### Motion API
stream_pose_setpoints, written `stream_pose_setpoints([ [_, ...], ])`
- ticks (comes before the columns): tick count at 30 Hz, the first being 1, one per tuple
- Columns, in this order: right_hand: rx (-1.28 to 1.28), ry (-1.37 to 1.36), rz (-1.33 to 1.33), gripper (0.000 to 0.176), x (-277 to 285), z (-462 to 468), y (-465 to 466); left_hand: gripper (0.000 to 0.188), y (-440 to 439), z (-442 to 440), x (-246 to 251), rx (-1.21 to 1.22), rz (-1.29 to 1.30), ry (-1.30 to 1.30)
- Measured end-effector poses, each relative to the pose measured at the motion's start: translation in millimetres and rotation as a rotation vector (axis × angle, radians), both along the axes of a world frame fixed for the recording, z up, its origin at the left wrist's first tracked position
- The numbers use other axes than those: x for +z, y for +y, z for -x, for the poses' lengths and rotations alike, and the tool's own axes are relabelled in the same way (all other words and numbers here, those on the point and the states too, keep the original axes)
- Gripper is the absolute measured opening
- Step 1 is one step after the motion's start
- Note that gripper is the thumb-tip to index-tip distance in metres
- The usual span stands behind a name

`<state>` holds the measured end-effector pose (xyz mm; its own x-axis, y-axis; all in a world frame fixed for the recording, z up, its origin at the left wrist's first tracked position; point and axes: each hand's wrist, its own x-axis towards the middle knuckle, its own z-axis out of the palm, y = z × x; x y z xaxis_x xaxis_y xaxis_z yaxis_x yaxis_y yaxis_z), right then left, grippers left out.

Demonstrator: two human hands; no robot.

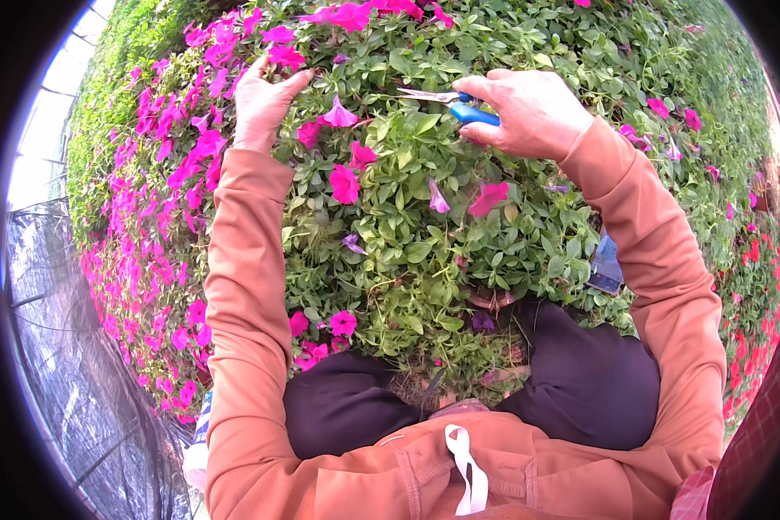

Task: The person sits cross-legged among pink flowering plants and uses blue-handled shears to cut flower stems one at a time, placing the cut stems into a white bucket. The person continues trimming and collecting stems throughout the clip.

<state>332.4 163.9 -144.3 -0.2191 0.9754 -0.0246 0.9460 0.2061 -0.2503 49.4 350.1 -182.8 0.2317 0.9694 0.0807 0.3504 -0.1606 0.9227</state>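
Observation:
My left hand (pixel 263 104) reaches into magenta petunia flowers (pixel 286 56) at the upper left. Its thumb and forefinger are spread apart beside a bloom; the other fingertips are hidden by petals and leaves. My right hand (pixel 526 110) grips blue-handled pruning snips (pixel 471 115) at the upper middle. Their narrow metal blades point left, over green foliage (pixel 403 146) and towards my left hand. A gap separates the blades from that hand. Between and below my hands hang a pale purple, trumpet-shaped bloom (pixel 338 114) and a drooping, faded one (pixel 437 197).
Dense petunia plants spread on all sides, with red flowers (pixel 754 318) at the far right. Near my knees shows a brown pot rim (pixel 492 299). A flat, phone-like object (pixel 605 265) rests in leaves by my right forearm. Dark netting (pixel 91 364) hangs at the left.

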Motion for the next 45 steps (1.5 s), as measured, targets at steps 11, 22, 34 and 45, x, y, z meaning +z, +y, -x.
stream_pose_setpoints([
  [11,0.012,0.005,-0.088,0.035,0.8,20.3,24.5,0.031,2.7,-2.4,-10.2,-0.04,0.249,0.006],
  [22,-0.021,-0.135,-0.219,0.038,-1.7,33.0,41.1,0.029,-12.0,-22.0,4.4,-0.047,0.418,-0.425],
  [34,0.106,0.031,-0.065,0.027,3.2,23.0,25.8,0.012,0.8,0.9,11.7,-0.016,0.307,-0.709],
  [45,-0.146,-0.061,0.038,0.034,-8.3,-22.9,44.4,0.039,20.0,-87.2,28.7,-0.453,0.242,0.16],
])
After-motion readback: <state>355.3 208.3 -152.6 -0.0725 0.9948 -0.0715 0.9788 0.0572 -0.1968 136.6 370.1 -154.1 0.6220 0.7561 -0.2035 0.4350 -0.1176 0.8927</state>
